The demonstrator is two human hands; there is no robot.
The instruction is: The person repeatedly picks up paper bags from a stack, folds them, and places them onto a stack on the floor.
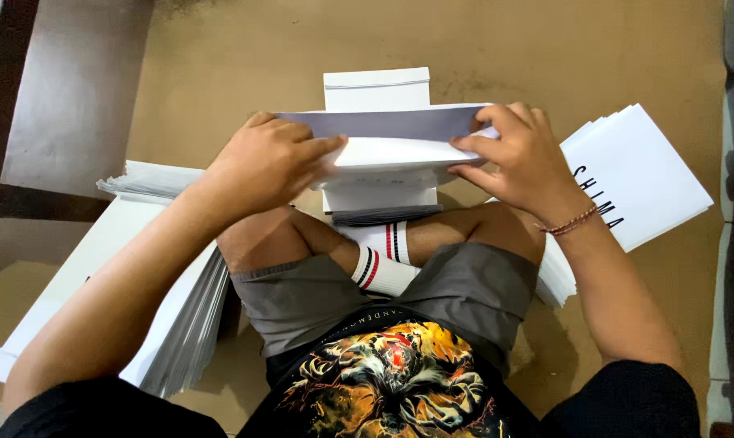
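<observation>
I sit cross-legged on the floor and hold a flat white cardboard sheet (387,138) in front of me, partly folded, with a greyish flap on top. My left hand (266,158) grips its left end, fingers curled over the fold. Pinching the right end with thumb and fingertips is my right hand (519,158). Under the sheet lies a small stack of folded white pieces (379,199), and one white folded box (377,88) stands just beyond it.
A tall pile of flat white sheets (172,324) lies at my left side. Another fanned pile of white sheets with dark lettering (639,174) lies at my right. The floor (545,49) is tan, with a dark wooden edge (26,203) at far left.
</observation>
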